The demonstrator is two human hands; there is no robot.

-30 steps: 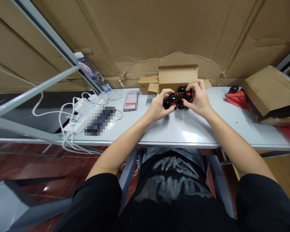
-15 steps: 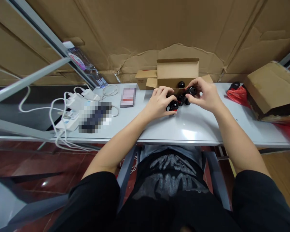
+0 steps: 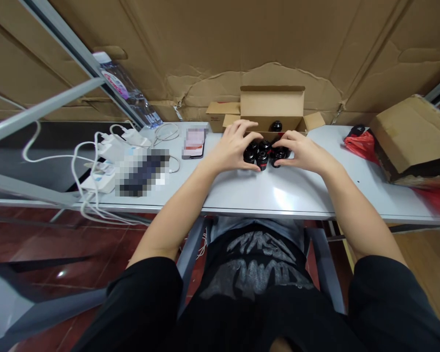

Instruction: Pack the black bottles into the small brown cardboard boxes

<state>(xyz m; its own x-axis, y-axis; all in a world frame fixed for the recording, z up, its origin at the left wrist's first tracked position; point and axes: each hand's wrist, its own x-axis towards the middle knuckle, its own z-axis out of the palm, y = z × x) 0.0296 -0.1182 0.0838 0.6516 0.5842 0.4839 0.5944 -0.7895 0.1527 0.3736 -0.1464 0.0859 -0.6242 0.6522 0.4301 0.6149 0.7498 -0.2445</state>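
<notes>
Grey table (image 3: 300, 193) against cardboard wall (image 3: 212, 44)

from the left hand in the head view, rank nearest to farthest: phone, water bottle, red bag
1. phone, just to the outer side of the left hand on the table.
2. water bottle, far back on that same side, leaning at the cardboard wall.
3. red bag, across, past the right hand.

Grey table (image 3: 300, 195) bears bottles (image 3: 263, 154), box (image 3: 272, 105), chargers (image 3: 110, 164).
</notes>
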